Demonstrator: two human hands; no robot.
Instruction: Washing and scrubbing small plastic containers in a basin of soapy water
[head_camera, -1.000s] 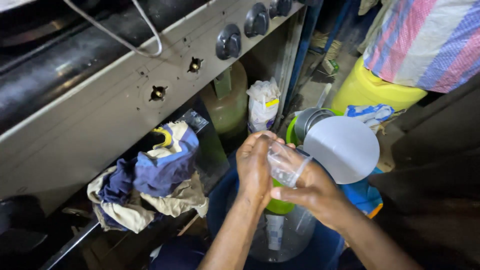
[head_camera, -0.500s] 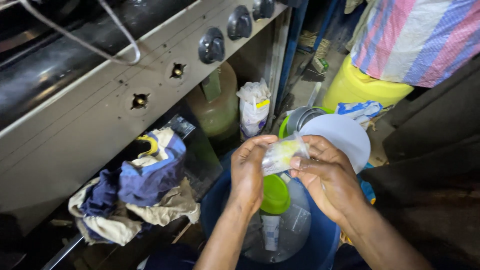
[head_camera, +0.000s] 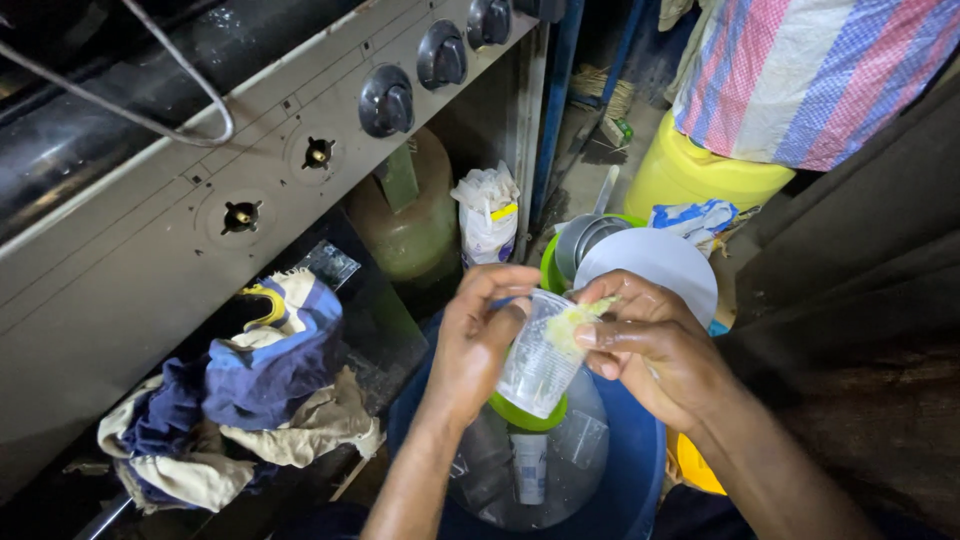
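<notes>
My left hand (head_camera: 478, 340) grips a clear plastic cup (head_camera: 538, 360) by its side and tilts it toward my right. My right hand (head_camera: 652, 345) presses a small yellow-green scrubbing pad (head_camera: 575, 318) into the cup's mouth. Both hands hover over a blue basin (head_camera: 625, 480) that holds a clear jug part, a green lid (head_camera: 530, 414) and another clear cup (head_camera: 528, 465).
A stove front with knobs (head_camera: 386, 100) runs along the upper left. Below it lies a heap of rags (head_camera: 240, 400), a gas cylinder (head_camera: 405, 215) and a white bag (head_camera: 488, 215). A white plate (head_camera: 665, 265), a yellow container (head_camera: 700, 175) and a striped sack (head_camera: 810, 70) sit beyond.
The cup has tipped over so its mouth faces my right hand, and the right hand's fingers with the pad have gone into the rim. The view has shifted slightly.
</notes>
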